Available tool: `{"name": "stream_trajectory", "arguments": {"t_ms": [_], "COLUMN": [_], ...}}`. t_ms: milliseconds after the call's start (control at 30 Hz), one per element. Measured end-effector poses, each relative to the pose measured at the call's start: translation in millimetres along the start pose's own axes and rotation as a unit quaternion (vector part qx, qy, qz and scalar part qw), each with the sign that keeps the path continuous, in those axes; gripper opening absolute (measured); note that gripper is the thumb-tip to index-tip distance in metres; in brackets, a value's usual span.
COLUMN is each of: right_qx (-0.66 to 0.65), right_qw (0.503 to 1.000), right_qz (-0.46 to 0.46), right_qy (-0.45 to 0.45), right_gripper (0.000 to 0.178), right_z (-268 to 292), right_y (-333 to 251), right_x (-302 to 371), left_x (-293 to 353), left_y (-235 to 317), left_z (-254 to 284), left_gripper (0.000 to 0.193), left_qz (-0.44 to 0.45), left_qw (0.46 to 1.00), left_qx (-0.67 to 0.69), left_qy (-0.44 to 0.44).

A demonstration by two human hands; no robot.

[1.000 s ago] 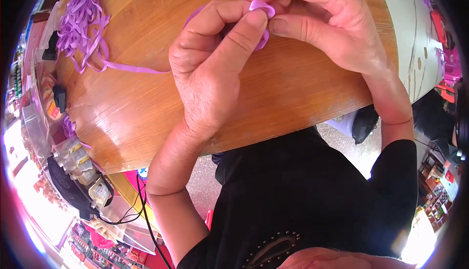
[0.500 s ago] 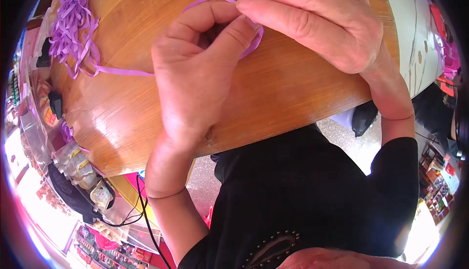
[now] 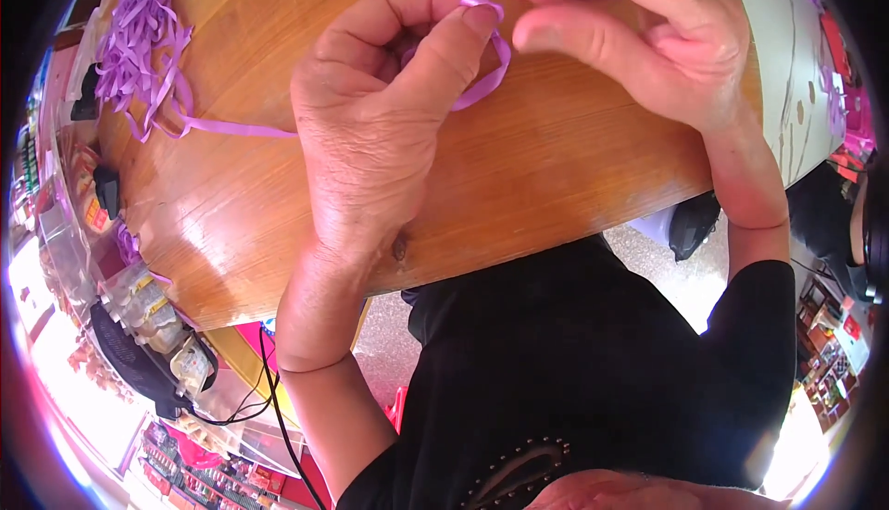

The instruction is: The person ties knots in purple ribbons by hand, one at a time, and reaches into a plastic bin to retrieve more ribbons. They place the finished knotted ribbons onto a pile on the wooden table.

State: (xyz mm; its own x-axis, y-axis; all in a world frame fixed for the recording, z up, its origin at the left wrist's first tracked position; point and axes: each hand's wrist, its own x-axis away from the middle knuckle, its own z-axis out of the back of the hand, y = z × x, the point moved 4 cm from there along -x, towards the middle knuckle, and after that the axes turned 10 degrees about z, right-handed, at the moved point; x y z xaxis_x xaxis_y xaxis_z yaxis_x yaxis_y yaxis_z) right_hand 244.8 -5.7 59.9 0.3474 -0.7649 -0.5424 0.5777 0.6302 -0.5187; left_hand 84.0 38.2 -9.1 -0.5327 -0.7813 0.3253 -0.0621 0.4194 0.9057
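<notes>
A narrow purple ribbon [image 3: 501,67] is pinched between the thumb and forefinger of my left hand [image 3: 375,116], above the wooden table [image 3: 556,158]. One small fold of it stands up over the thumb tip, and a curved length hangs just right of the thumb. From behind the left wrist side, a strand runs left to a tangled heap of ribbon [image 3: 139,42]. My right hand [image 3: 662,37] hovers to the right with thumb and forefinger apart, nothing visible between them. A bit of purple ribbon shows behind its fingers, near the top edge.
At the table's left edge hang clear plastic packets [image 3: 148,311] and a black mesh bag [image 3: 130,352]. Black cables [image 3: 269,385] run down beside my left forearm. A whitish, worn surface [image 3: 782,75] adjoins the table at the right.
My right hand has come away from the left fingertips, moving right, and its thumb and forefinger have parted. The left hand keeps its pinch, and a ribbon fold now shows over its thumb.
</notes>
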Motion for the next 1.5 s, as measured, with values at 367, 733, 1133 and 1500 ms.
{"name": "stream_trajectory", "arguments": {"t_ms": [367, 733, 1133, 1500], "right_qx": [-0.318, -0.07, -0.053, -0.038], "right_qw": [0.878, 0.994, 0.991, 0.983], "right_qz": [-0.358, -0.071, -0.121, -0.177], "right_qy": [0.005, 0.039, 0.013, -0.005], "right_gripper": [0.009, 0.021, 0.018, 0.018], "right_z": [-24.2, -10.8, -5.2, -4.9], "right_y": [23.5, 1.3, -2.0, 2.1], "right_x": [16.4, 4.1, 0.8, 0.1], "left_x": [4.7, -1.9, -6.3, 1.2], "left_y": [2.6, -7.7, -12.3, -7.3], "left_z": [-1.5, 3.9, 4.9, -4.3], "left_gripper": [0.019, 0.018, 0.018, 0.022], "left_qz": [-0.055, -0.033, -0.004, -0.053], "left_qw": [0.998, 0.99, 0.985, 0.996], "left_qx": [0.028, 0.112, 0.141, -0.011], "left_qy": [-0.035, -0.081, -0.1, -0.069]}}
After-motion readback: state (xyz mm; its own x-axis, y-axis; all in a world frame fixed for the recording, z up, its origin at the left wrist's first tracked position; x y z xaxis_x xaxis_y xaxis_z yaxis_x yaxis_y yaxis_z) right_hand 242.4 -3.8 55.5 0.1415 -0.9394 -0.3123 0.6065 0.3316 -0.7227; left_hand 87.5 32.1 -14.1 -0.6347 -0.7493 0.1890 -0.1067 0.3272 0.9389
